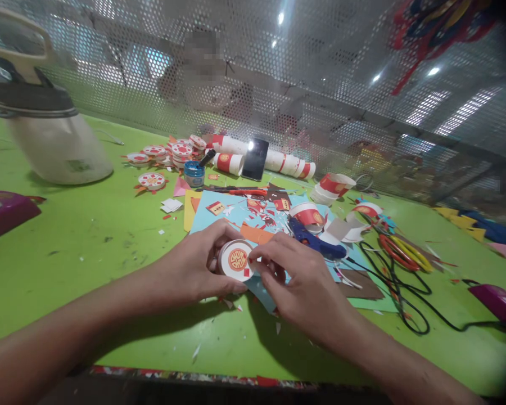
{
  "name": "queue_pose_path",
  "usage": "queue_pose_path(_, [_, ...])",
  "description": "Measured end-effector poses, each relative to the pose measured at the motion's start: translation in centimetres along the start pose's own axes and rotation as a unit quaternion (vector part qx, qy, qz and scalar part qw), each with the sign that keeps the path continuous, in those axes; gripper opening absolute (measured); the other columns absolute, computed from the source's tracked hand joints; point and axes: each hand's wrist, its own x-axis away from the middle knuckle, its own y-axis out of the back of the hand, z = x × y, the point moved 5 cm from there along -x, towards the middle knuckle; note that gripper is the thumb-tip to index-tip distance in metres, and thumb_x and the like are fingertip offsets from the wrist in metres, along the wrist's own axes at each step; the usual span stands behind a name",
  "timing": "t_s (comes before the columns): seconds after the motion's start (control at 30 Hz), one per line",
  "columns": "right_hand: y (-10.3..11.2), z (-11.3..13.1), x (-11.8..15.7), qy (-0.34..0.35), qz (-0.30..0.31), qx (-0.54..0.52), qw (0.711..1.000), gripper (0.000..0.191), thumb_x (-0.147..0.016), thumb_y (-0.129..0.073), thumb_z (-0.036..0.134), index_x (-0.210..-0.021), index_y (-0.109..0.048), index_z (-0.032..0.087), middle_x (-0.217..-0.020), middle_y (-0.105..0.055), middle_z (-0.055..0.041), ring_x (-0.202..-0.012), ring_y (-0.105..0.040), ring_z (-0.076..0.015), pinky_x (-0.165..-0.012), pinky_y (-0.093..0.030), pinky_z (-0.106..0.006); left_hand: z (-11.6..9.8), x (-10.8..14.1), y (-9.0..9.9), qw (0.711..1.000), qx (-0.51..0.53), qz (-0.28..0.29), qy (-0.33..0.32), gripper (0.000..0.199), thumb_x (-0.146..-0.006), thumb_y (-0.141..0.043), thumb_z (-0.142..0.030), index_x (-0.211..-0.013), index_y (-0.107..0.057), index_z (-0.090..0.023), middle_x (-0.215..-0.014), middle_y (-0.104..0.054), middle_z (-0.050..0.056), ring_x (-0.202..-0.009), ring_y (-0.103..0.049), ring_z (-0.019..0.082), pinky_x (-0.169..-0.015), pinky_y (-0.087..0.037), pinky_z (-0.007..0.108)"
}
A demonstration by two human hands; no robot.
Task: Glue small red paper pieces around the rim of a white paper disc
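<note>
My left hand (pixel 198 261) is wrapped around the side of a round white paper disc (pixel 226 271) with a raised rim, its face tilted up toward me. A round orange-red emblem (pixel 237 259) with lettering sits in the middle of that face. Near the lower right of the rim lies a small red square (pixel 247 272). At the disc's right edge, my right hand (pixel 306 275) pinches a tiny red paper piece (pixel 252 260), mostly hidden by the fingertips. Just beyond the hands are an orange paper strip (pixel 255 232) and light blue sheets (pixel 206 211) strewn with scraps.
To the right are a blue glue gun (pixel 320 242), black cable (pixel 398 292) and orange-handled scissors (pixel 394 253). Behind stand a blue paint jar (pixel 194 174), a phone (pixel 255 159), cut paper cups (pixel 331 187) and decorated discs (pixel 181 149). A large jug (pixel 63 146) stands left.
</note>
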Motion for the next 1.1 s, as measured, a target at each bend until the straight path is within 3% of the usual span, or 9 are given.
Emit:
queue_pose_path(0.33, [-0.4,0.0,0.0,0.007,0.033,0.018,0.999,0.018,-0.091,-0.05,0.01,-0.091,-0.068,0.014,-0.08,-0.057,-0.0053,-0.07,-0.052,-0.0168,-0.062,-0.036,-0.03,-0.4,0.0,0.3,0.998,-0.059,-0.016,-0.003,0.044,-0.064,-0.078,-0.017,-0.099,-0.051,-0.018,-0.089,-0.064,0.003,-0.079,-0.066,0.022,-0.064,-0.057,0.035])
queue_pose_path(0.53, [-0.3,-0.1,0.1,0.007,0.042,0.02,0.999,0.019,-0.092,-0.05,0.011,-0.091,-0.068,0.014,-0.081,-0.057,-0.0055,-0.071,-0.054,-0.0169,-0.064,-0.037,-0.03,-0.5,0.0,0.1,0.999,-0.041,-0.011,-0.002,0.043,-0.063,-0.079,-0.02,-0.096,-0.051,-0.018,-0.084,-0.063,0.001,-0.073,-0.066,0.019,-0.061,-0.056,0.033])
queue_pose_path(0.9, [1.0,0.4,0.2,0.029,-0.025,-0.011,0.999,0.017,-0.088,-0.051,0.008,-0.092,-0.067,0.012,-0.077,-0.058,-0.005,-0.069,-0.051,-0.0162,-0.06,-0.037,-0.028,-0.4,-0.1,0.1,0.999,-0.029,-0.013,-0.001,0.045,-0.062,-0.077,-0.015,-0.098,-0.051,-0.019,-0.086,-0.065,0.002,-0.075,-0.067,0.021,-0.059,-0.056,0.032])
queue_pose_path(1.1, [1.4,0.4,0.2,0.027,0.0,0.022,0.999,0.022,-0.083,-0.049,0.006,-0.087,-0.07,0.011,-0.076,-0.058,-0.0072,-0.068,-0.052,-0.0176,-0.059,-0.036,-0.03,-0.7,0.0,0.3,0.998,-0.045,-0.031,-0.008,0.045,-0.061,-0.078,-0.017,-0.096,-0.049,-0.019,-0.088,-0.066,0.003,-0.078,-0.067,0.022,-0.063,-0.057,0.035])
